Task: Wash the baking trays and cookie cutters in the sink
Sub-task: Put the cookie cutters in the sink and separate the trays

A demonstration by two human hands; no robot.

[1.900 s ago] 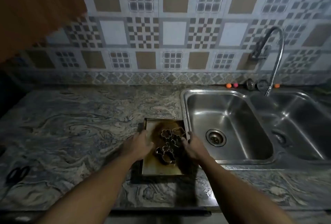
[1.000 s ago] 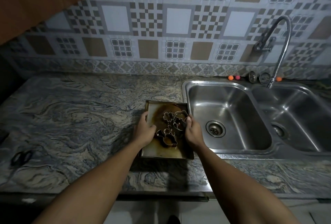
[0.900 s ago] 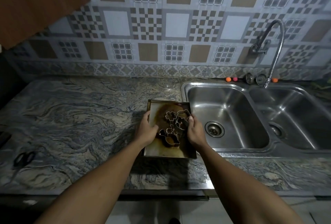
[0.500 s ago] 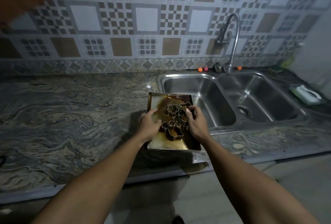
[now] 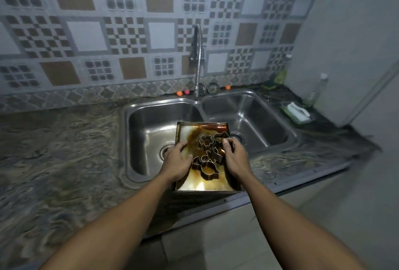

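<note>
A person's left hand (image 5: 176,161) and right hand (image 5: 236,159) hold a rectangular, brown-stained metal baking tray (image 5: 203,185) over a double-bowl stainless-steel sink (image 5: 149,127). The tray's long axis runs away from the person towards the tiled wall (image 5: 86,36), its far short end pointing roughly at the tall, curved chrome tap (image 5: 197,58). The left hand grips the left rim with the thumb lying inside the tray. The right hand curls over the right rim, its fingertips beside the cutters.

A loose cluster of thin, shiny metal cookie cutters (image 5: 206,140) lies on the tray floor, a flower outline farthest from the person and rounder shapes nearer. Dark, burnt-looking stains spread around them, while the near part of the tray gleams golden.

The tray hangs over the right part of the left bowl and the divider between the bowls, its near end above the sink's front rim. Half a second earlier it was over the grey, swirl-patterned stone bench (image 5: 54,151) to the left of the sink, held by the same rims.

At the right, a green soap dish (image 5: 296,112) and a clear plastic bottle (image 5: 315,90) stand on the bench near a plain wall
</note>
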